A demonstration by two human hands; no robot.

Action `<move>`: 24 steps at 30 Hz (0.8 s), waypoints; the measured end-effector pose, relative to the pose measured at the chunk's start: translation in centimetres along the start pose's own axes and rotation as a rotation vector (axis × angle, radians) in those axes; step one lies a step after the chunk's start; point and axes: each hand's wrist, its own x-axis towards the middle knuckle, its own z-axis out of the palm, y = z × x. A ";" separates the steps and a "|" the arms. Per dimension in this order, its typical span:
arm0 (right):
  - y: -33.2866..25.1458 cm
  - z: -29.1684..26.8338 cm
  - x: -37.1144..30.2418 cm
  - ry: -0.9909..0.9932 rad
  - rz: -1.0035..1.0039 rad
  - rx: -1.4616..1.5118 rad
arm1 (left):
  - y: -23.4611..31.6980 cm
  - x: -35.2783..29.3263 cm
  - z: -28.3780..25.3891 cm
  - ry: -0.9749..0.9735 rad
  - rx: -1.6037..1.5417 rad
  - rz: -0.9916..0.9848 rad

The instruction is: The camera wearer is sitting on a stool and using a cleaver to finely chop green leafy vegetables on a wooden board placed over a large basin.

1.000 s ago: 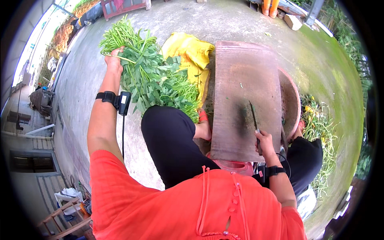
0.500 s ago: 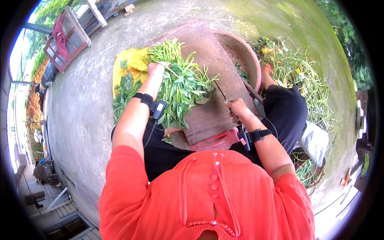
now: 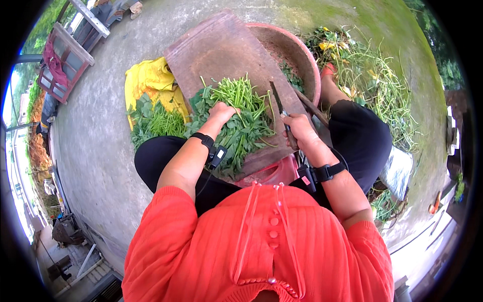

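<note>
Centrally, a seated person is holding a bundle of leafy greens on a slanting wooden board. The left hand is lying on top of the bundle, its grip curling around the stems, some fingers being hidden in the leaves. The right hand is holding a dark knife, its grip wrapping firmly around the handle. The blade is pointing away from the body and leaning slightly left, just beside the bundle's right side; whether it is touching a stem, one cannot tell. The bundle's long axis is running roughly alongside the blade rather than across it, pale stems fanning out at the far end and leaves hanging toward the person. The greens are thus lying to the left of the knife, directly under the left hand, with the right hand staying apart from them.
</note>
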 end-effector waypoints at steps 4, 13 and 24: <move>-2.9 -0.4 -4.1 -0.052 0.083 0.082 | 1.1 -2.0 -2.5 -0.025 0.124 0.071; 1.8 -0.4 -6.8 -0.126 0.258 0.073 | -0.5 -3.8 -6.3 0.197 0.167 0.062; 4.2 2.6 -4.9 -0.066 0.301 0.064 | -1.8 -2.9 -3.7 0.243 -0.192 0.051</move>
